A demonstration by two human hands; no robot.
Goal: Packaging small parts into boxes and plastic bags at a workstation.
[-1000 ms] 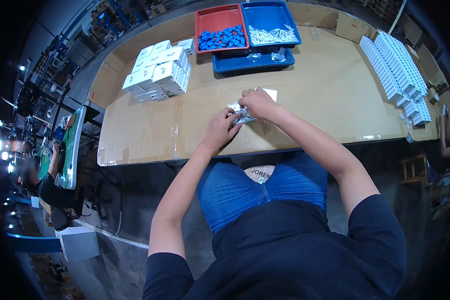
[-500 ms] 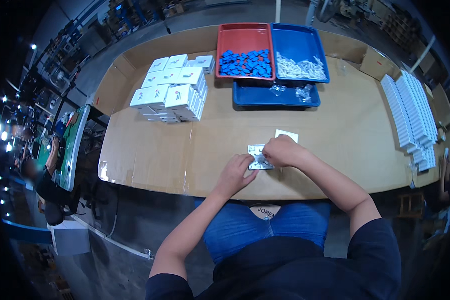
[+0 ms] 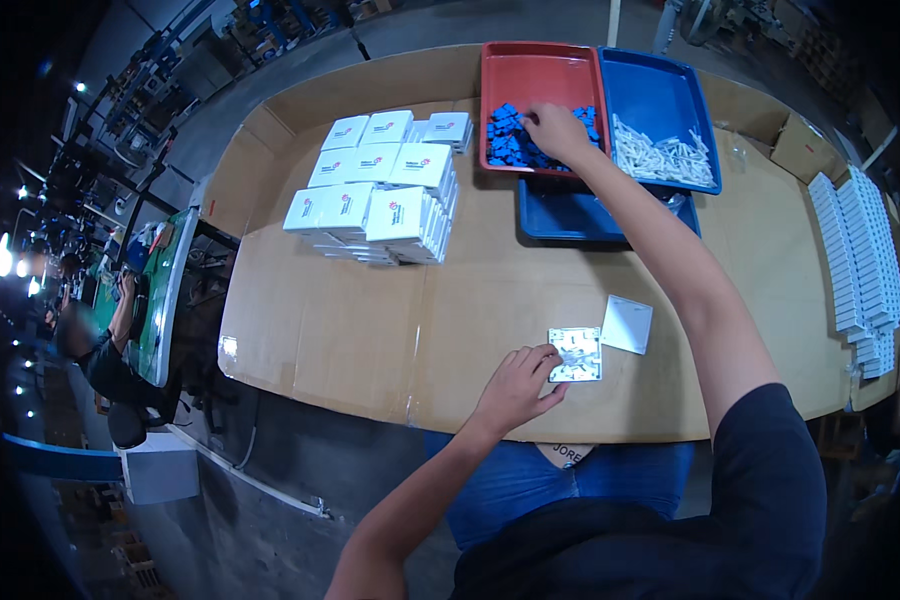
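My left hand point(image 3: 518, 386) holds the left edge of an open white square case point(image 3: 576, 368) near the table's front, fingers on its upper side and thumb at the lower corner. Small pale and greyish parts lie inside the case, too small to make out. Just right of it rests a flat white square cover point(image 3: 628, 325), apart from my hands. My right hand point(image 3: 560, 133) is stretched out over the red tray point(image 3: 542, 68), its fingers curled down among small blue pieces point(image 3: 510, 150). Whatever its fingertips grip is hidden.
A blue tray point(image 3: 655, 85) of white slender pieces adjoins the red one; another blue tray point(image 3: 570, 225) sits in front. Stacked white boxes point(image 3: 370, 190) stand left, tall white stacks point(image 3: 855, 270) right. A cardboard rim surrounds the table's back. Another person point(image 3: 100, 345) works far left.
My right hand has left the white case and reached forward to the red tray. The left hand remains at the case. The whole view has shifted, and the cover now shows fully.
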